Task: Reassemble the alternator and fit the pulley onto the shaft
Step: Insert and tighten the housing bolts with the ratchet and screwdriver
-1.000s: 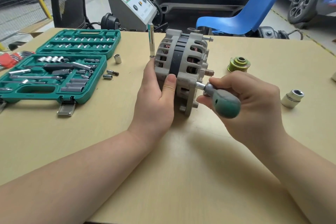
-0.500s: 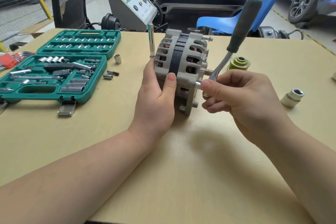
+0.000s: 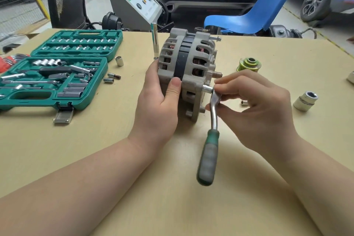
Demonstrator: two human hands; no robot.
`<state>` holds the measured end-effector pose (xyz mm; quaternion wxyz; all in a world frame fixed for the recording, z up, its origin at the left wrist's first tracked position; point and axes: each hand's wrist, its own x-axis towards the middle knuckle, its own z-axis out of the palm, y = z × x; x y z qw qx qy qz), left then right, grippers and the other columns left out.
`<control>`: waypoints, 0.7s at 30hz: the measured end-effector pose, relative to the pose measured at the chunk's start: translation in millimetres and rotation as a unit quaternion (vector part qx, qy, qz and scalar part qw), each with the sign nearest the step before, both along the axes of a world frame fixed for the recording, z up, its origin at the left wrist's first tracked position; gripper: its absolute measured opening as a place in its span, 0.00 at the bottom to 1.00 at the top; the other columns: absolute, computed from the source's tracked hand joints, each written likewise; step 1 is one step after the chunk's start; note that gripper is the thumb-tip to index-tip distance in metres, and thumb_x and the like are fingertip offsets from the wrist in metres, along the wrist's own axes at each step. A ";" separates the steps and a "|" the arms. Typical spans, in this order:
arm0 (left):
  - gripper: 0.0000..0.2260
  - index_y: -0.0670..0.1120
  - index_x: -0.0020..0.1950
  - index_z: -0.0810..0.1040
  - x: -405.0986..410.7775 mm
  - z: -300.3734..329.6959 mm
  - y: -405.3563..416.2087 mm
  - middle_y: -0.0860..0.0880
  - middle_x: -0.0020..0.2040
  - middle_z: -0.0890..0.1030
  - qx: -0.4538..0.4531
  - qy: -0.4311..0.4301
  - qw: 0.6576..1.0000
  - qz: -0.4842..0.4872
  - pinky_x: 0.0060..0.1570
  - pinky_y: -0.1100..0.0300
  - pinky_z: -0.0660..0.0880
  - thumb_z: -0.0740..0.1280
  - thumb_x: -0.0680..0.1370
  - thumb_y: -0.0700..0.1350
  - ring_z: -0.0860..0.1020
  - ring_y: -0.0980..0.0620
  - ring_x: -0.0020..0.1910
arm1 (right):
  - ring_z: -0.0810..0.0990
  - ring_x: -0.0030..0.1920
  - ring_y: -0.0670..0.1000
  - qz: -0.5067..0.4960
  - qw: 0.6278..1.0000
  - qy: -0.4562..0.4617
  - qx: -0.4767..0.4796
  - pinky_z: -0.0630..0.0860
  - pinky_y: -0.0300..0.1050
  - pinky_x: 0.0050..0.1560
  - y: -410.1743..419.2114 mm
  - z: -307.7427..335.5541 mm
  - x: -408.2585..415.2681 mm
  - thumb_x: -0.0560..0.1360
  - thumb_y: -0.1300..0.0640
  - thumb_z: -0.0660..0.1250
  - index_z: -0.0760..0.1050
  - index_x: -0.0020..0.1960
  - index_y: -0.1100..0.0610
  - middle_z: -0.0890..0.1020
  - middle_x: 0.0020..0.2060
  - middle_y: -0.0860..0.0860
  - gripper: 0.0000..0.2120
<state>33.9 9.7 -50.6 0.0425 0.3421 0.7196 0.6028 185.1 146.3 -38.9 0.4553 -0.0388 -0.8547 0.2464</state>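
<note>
Fingers of the right hand (image 3: pixel 254 105) pinch the chrome head of the green-handled ratchet wrench (image 3: pixel 209 140); its small silver socket (image 3: pixel 207 88) sits on a bolt on the right face of the grey cast-metal alternator (image 3: pixel 188 71), and the handle hangs down toward the camera. Left hand (image 3: pixel 159 105) grips the alternator's left side, thumb across the black centre band, fingers curled behind the housing. Alternator stands on edge on the tan wooden table (image 3: pixel 172 197). Its short shaft stub points right, bare. Yellow-green grooved pulley (image 3: pixel 249 64) lies on the table right of the alternator, apart from it. White chunky socket (image 3: pixel 305 101) sits farther right of the alternator. Chrome extension bar (image 3: pixel 155 40) stands upright just left of the alternator. Open green plastic socket set case (image 3: pixel 57 71) lies well left of the alternator, with a few loose silver sockets (image 3: pixel 112 78) between the two. Blue plastic chair (image 3: pixel 254 11) is behind the alternator, beyond the table edge.
</note>
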 end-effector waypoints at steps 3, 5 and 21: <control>0.25 0.52 0.82 0.64 -0.2 0.1 0.6 0.56 0.74 0.77 -0.003 0.003 1.000 -0.006 0.77 0.50 0.70 0.60 0.85 0.55 0.74 0.57 0.74 | 0.87 0.46 0.50 -0.015 1.000 0.000 -0.023 0.86 0.45 0.50 -4.1 0.6 2.2 0.69 0.71 0.83 0.85 0.54 0.66 0.86 0.47 0.57 0.16; 0.25 0.53 0.82 0.63 0.3 0.5 0.9 0.56 0.73 0.77 -0.006 -0.001 1.000 -0.006 0.76 0.48 0.70 0.59 0.85 0.55 0.74 0.56 0.73 | 0.87 0.45 0.48 -0.019 0.999 -0.010 -0.047 0.86 0.44 0.49 -6.0 1.3 3.7 0.68 0.72 0.83 0.85 0.56 0.66 0.86 0.46 0.56 0.18; 0.23 0.53 0.82 0.62 2.2 -0.5 2.4 0.58 0.75 0.73 -0.005 0.005 1.000 0.002 0.77 0.57 0.66 0.60 0.87 0.53 0.70 0.60 0.75 | 0.87 0.34 0.61 0.064 0.910 -0.054 -0.406 0.86 0.51 0.38 -7.5 18.3 -6.6 0.71 0.54 0.81 0.84 0.45 0.60 0.86 0.34 0.57 0.10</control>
